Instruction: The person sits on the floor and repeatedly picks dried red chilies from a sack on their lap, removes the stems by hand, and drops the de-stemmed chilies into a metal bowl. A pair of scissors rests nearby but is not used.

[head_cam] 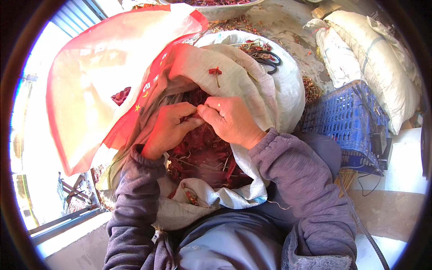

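My left hand [170,128] and my right hand [233,119] meet above the mouth of a white woven sack [290,98]. Between them a dried red chilli pepper [191,117] is gripped, mostly hidden by the fingers. The left thumb and fingers close around it, while the right thumb and forefinger pinch at its end. Below both hands, the sack holds a heap of dried red chilli peppers [206,158] with pale stems among them. On the sack's folded cloth lies a small red chilli piece [215,71] with its stem.
Black-handled scissors [270,60] lie among scraps behind the sack. A translucent red-edged sheet [101,67] stands at the left. A blue plastic crate [337,118] and full woven sacks [374,50] are at the right. Farther back is a metal basin [219,12] of chillies.
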The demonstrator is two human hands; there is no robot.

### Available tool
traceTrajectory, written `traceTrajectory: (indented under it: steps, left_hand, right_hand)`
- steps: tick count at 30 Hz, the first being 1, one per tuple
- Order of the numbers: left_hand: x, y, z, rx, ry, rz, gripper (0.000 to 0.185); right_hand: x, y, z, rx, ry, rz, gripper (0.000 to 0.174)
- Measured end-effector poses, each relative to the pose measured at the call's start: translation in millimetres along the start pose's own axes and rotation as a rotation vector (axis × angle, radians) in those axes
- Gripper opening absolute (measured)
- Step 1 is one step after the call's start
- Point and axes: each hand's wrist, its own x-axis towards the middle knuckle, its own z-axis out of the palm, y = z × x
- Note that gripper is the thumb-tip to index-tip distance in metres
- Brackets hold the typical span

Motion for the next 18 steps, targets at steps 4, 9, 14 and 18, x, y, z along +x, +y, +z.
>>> traceTrajectory:
  steps: [4,9,14,18]
  left_hand:
    - [0.1,2.0,-1.0,-0.106,0.093,0.092,0.013]
    - [1.8,18.9,9.5,-0.284,0.101,-0.098,0.015]
    - [-3.0,71.8,-1.0,-0.148,0.279,0.025,0.014]
    - [-9.6,115.4,-63.4,0.007,0.646,-0.062,0.012]
  right_hand:
    - [1.3,-15.4,-6.2,0.549,-0.048,0.258,0.034]
    - [25.4,-31.1,-32.3,1.018,0.065,0.414,0.03]
    - [43.5,-34.9,-56.1,1.121,0.263,0.282,0.018]
    - [38.4,-43.0,-55.6,0.945,0.171,0.24,0.014]
